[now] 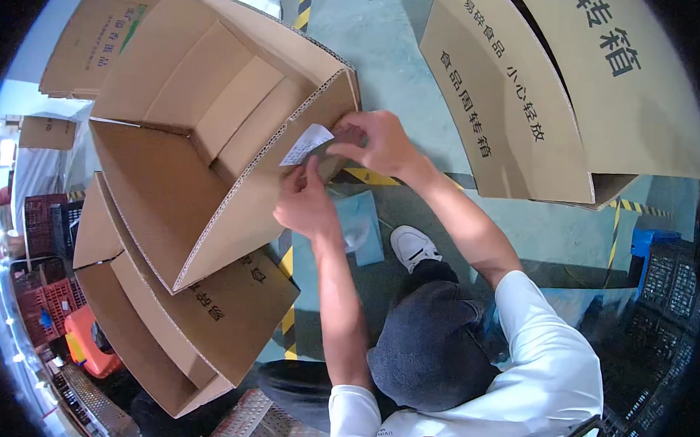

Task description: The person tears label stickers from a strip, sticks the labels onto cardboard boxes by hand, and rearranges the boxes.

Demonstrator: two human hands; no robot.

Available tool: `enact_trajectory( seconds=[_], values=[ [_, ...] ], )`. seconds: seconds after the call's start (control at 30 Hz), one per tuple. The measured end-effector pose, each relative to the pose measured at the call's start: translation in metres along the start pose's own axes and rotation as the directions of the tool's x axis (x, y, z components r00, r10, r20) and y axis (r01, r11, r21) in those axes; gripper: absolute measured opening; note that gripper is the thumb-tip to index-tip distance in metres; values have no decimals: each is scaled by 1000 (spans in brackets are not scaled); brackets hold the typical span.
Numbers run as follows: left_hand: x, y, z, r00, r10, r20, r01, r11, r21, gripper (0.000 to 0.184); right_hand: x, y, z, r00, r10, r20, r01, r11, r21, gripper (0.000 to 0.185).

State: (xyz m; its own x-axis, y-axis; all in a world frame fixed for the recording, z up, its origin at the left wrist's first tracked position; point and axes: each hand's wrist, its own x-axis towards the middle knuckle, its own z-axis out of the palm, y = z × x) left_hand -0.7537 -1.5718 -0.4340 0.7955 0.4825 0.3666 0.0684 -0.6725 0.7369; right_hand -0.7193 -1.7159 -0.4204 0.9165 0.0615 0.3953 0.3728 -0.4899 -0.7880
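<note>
A large open cardboard box (233,206) stands tilted in front of me, its inside bare brown board. Against its near outer side is a white paper label (306,144) with small print, partly curled and in shadow at its right end. My right hand (376,145) is closed at the label's right end, thumb and fingers pinched together. Just below, my left hand (308,201) has its fingers curled and its thumb raised at the label's lower edge. Whether the label is stuck down there cannot be made out.
Another open carton (245,300) sits beneath the box. Big printed cartons (511,100) stand at upper right, and flattened ones (100,36) at upper left. Dark plastic crates (667,287) are at right, red crates (45,307) at left. A blue sheet (361,227) lies beside my shoe (413,247).
</note>
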Motion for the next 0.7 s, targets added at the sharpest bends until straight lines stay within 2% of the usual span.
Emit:
enact_trajectory(
  seconds=[0.03, 0.1, 0.17, 0.23, 0.33, 0.47, 0.6, 0.67, 0.7],
  values=[
    [-2, -3, 3, 998, -67, 14, 68, 996, -52, 31, 1, -4, 4, 998, 63, 10, -63, 998, -31, 32],
    [-1, 4, 1, 997, -69, 22, 69, 997, -36, 31, 4, -8, 10, 991, 134, 16, -133, 989, -58, 31],
    [2, 9, 1, 997, -73, 31, 74, 997, -23, 31, 6, -6, 13, 981, 193, -17, -193, 963, -190, 28],
    [9, 9, -2, 999, 33, -8, -32, 998, 61, 31, 5, -2, 16, 985, 162, -53, -170, 962, -215, 26],
    [8, 0, 2, 998, 10, -68, -12, 1000, -26, 31, 5, 4, 17, 991, 74, -116, -97, 974, -205, 24],
    [9, 0, 4, 997, 31, -65, -32, 999, -24, 32, 4, 10, 17, 985, -24, -168, -1, 989, -149, 27],
    [5, -1, 8, 999, 29, -39, -28, 999, 35, 32, -1, -9, 14, 989, -16, -147, -11, 983, -182, 34],
    [5, 0, 8, 999, 23, -49, -21, 999, 45, 32, 2, -13, 16, 983, 115, -140, -146, 961, -236, 39],
    [5, 3, 5, 999, -21, -34, 22, 999, 31, 33, 3, -13, 17, 983, 116, -145, -148, 961, -235, 39]
  ],
)
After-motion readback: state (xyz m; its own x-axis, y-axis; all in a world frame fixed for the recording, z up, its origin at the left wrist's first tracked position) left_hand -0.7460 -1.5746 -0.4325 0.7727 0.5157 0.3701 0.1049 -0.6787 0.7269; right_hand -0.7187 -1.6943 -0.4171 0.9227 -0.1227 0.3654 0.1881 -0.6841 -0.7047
